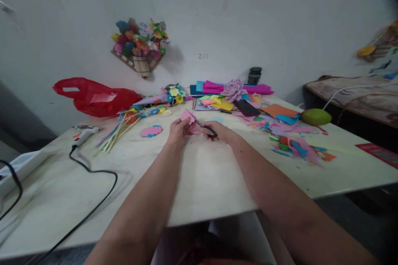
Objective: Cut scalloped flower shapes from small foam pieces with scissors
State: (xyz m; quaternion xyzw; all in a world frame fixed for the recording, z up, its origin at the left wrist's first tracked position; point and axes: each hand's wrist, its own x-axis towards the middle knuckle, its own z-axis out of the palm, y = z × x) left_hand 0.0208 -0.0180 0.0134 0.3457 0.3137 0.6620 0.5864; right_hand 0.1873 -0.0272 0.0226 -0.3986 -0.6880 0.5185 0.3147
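Near the middle of the table, my left hand (178, 131) pinches a piece of pink paper (187, 116) with a scalloped edge. My right hand (219, 131) is closed round the black handles of a pair of scissors (212, 132). The scissor blades point up and left and lie against the pink paper. More pink paper shows below the blades, between the two hands. To the left of my left hand lies a pink scalloped piece with blue edging (151, 131).
A red plastic bag (102, 101), paper strips (118, 132) and a corded glue gun (83, 136) are on the left. A dark phone (246, 108), paper scraps (298, 147) and a green object (316, 116) lie right. Coloured paper stands behind.
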